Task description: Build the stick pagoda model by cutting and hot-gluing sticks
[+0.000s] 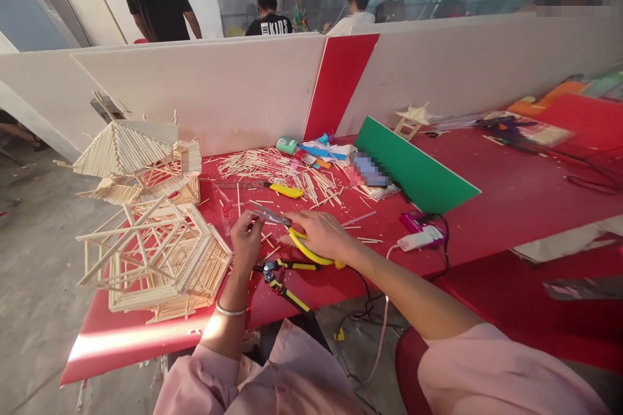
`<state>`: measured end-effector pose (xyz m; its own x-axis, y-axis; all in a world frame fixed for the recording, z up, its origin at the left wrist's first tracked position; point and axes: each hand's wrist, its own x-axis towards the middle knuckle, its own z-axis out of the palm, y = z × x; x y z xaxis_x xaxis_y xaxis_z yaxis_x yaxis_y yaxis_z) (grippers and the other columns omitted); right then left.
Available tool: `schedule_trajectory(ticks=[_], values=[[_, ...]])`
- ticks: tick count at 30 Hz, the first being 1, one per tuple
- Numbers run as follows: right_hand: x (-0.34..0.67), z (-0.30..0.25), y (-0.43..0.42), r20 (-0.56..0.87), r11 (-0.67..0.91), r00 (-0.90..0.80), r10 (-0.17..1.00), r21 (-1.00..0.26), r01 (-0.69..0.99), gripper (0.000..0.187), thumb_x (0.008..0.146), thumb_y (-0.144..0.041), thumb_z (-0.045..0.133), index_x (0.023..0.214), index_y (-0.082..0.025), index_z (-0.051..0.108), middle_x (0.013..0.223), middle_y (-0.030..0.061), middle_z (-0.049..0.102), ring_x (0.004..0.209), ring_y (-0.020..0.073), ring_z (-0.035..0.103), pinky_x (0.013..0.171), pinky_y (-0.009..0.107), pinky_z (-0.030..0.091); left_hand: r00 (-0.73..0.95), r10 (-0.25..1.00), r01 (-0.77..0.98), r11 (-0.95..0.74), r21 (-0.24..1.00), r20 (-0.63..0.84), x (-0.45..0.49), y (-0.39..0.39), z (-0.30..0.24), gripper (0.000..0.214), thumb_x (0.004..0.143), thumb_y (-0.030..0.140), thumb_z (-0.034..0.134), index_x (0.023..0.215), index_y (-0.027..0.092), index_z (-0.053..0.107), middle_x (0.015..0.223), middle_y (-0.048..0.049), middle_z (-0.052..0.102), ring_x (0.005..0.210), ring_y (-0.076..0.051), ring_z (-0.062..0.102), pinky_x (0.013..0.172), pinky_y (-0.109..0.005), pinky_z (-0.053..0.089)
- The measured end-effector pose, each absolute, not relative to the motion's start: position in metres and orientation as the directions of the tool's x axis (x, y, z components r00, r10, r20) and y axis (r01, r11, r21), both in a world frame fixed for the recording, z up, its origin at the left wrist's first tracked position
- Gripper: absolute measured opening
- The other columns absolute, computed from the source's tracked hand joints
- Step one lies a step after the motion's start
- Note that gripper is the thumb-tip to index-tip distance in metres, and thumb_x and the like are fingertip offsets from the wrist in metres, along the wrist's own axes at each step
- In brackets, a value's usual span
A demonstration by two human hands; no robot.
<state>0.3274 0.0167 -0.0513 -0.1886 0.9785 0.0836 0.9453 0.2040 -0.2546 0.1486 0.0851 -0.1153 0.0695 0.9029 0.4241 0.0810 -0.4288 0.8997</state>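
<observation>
Above the red table (292, 301), my right hand (324, 233) is closed around a pair of yellow-handled scissors (305, 248). Their metal blades point left, toward the fingers of my left hand (246, 240). That hand is pinched shut at the blade tips, and whatever lies between its fingertips is too small to make out. Cutting pliers (275, 274) with black and yellow handles lie spread just below both hands. Beyond them rests a yellow utility knife (286, 190). Left of my left hand stands an open-framed model of wooden sticks (195, 266).
Behind it is a roofed stick model (124, 149). Loose sticks (253, 165) are heaped at the table's back, near a green bottle (287, 145). A green board (413, 165) leans at the right, near a white power plug (419, 238). A pale partition (219, 91) separates people beyond.
</observation>
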Motion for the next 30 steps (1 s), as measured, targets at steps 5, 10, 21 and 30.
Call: schedule_trajectory(ticks=[5, 10, 21, 30], values=[[0.328, -0.054, 0.022, 0.04, 0.178, -0.174, 0.984, -0.258, 0.949, 0.063, 0.088, -0.065, 0.049, 0.131, -0.021, 0.057, 0.109, 0.0132, 0.071, 0.096, 0.0286, 0.067, 0.075, 0.033, 0.047, 0.055, 0.905, 0.059, -0.424, 0.904, 0.421, 0.152, 0.091, -0.121, 0.015, 0.081, 0.029, 0.062, 0.073, 0.019, 0.068, 0.069, 0.0009, 0.065, 0.067, -0.013, 0.057, 0.065, -0.023, 0.044], [0.326, -0.053, 0.02, 0.012, 0.164, -0.166, 0.986, -0.265, 0.95, 0.061, 0.088, -0.065, 0.05, 0.13, -0.021, 0.058, 0.11, 0.0117, 0.072, 0.095, 0.0277, 0.068, 0.072, 0.031, 0.045, 0.061, 0.906, 0.047, -0.423, 0.905, 0.42, 0.152, 0.093, -0.128, 0.018, 0.08, 0.032, 0.064, 0.068, 0.018, 0.066, 0.064, 0.0017, 0.061, 0.062, -0.012, 0.053, 0.061, -0.022, 0.042], [0.316, -0.047, 0.011, -0.047, 0.124, -0.139, 0.989, -0.245, 0.962, 0.058, 0.09, -0.067, 0.043, 0.123, -0.022, 0.06, 0.106, 0.0112, 0.073, 0.092, 0.0265, 0.069, 0.067, 0.028, 0.041, 0.104, 0.904, 0.06, -0.423, 0.904, 0.416, 0.146, 0.094, -0.138, 0.015, 0.078, 0.028, 0.065, 0.068, 0.018, 0.068, 0.063, 0.0017, 0.062, 0.061, -0.012, 0.054, 0.059, -0.023, 0.042], [0.321, -0.046, 0.016, -0.092, 0.182, -0.213, 0.973, -0.265, 0.947, 0.061, 0.089, -0.071, 0.037, 0.116, -0.021, 0.062, 0.099, 0.0115, 0.072, 0.089, 0.0266, 0.068, 0.07, 0.028, 0.042, 0.059, 0.923, 0.124, -0.385, 0.914, 0.381, 0.139, 0.091, -0.145, 0.013, 0.077, 0.031, 0.067, 0.073, 0.019, 0.072, 0.068, 0.0005, 0.068, 0.066, -0.014, 0.058, 0.063, -0.024, 0.046]])
